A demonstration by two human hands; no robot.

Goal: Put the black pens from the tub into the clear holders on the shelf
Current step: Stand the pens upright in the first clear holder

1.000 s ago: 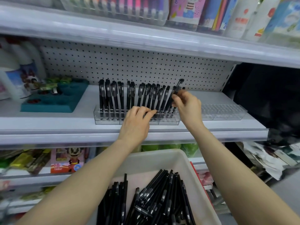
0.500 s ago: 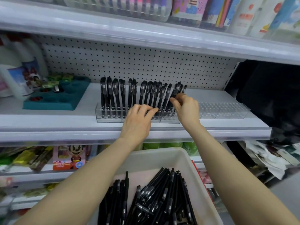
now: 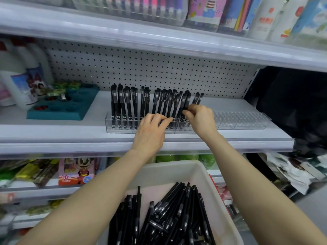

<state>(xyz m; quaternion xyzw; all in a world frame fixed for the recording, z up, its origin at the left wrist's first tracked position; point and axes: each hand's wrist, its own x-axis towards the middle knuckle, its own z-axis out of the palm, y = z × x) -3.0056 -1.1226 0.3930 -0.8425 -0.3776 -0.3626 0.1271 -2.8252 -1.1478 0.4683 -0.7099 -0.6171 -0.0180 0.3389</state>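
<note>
A row of black pens (image 3: 134,101) stands upright in the clear holders (image 3: 120,129) on the middle shelf. My left hand (image 3: 152,131) rests on the holder's front top edge with its fingers stretched out flat. My right hand (image 3: 200,119) pinches a black pen (image 3: 185,103) near the right end of the row, its lower part down in the holder. Two more pens (image 3: 199,98) stand just behind my right hand. The white tub (image 3: 177,166) below holds several loose black pens (image 3: 168,218).
An unfilled clear holder (image 3: 242,121) continues the row to the right. A teal foam tray (image 3: 62,106) and white bottles (image 3: 19,82) stand at the shelf's left. The pegboard (image 3: 159,71) backs the shelf, and an upper shelf (image 3: 159,38) overhangs.
My right hand has lowered its pen from above the row down into the holder, level with the others. The left hand has stayed on the holder.
</note>
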